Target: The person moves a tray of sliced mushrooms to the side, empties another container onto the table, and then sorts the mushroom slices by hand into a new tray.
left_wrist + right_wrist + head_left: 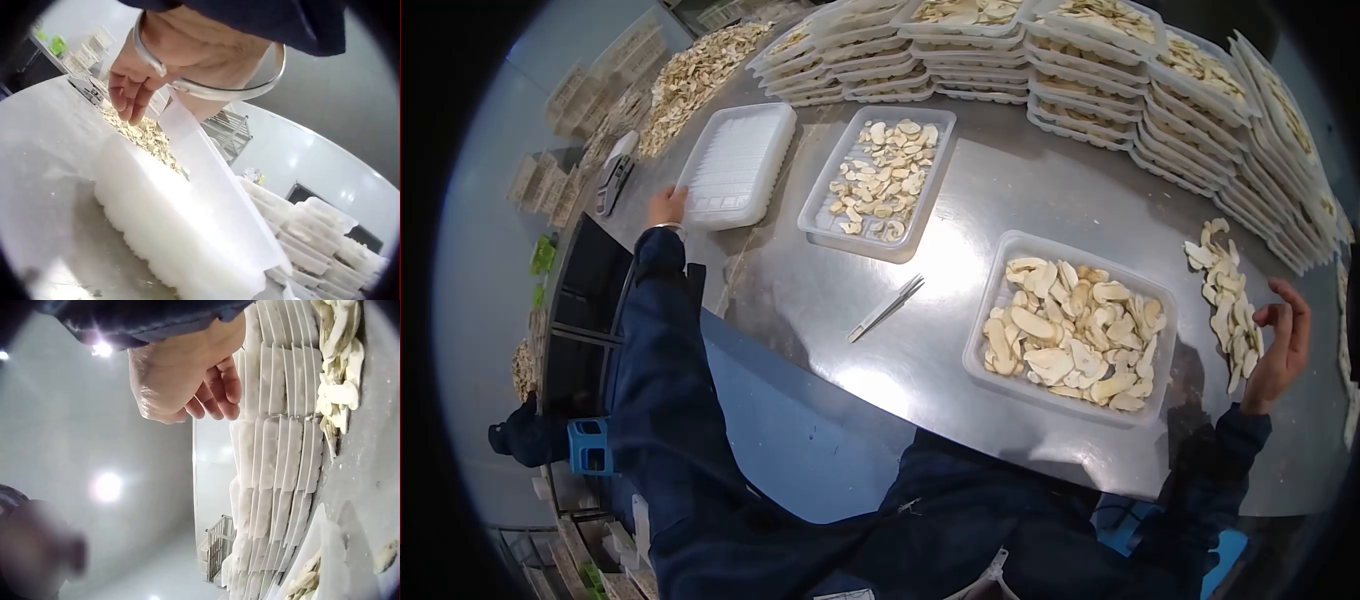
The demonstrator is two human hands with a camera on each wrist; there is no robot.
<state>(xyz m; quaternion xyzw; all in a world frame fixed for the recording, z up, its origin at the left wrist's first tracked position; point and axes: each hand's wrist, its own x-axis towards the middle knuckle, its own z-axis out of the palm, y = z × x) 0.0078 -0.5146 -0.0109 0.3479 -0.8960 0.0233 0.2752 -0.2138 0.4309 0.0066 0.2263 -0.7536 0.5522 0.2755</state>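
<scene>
My left hand [667, 207] is at the left edge of a stack of empty white plastic trays [735, 160]. In the left wrist view its curled fingers pinch the rim of the top tray [212, 175], which tilts up off the stack; the thumb is mostly hidden. On the right, my right hand [1285, 345] hovers beside a loose pile of dried mushroom slices [1226, 300], fingers loosely bent and holding nothing. A tray [971, 350] filled with larger mushroom slices [1085, 330] sits in front of me. Another tray [808, 222] holds smaller slices [885, 180].
Metal tweezers [887, 308] lie on the steel table [820, 300]. Stacks of filled trays [1090, 100] line the far side. A scale [614, 183] and a big heap of slices [700, 80] are at the left. A blue stool [590, 446] stands below.
</scene>
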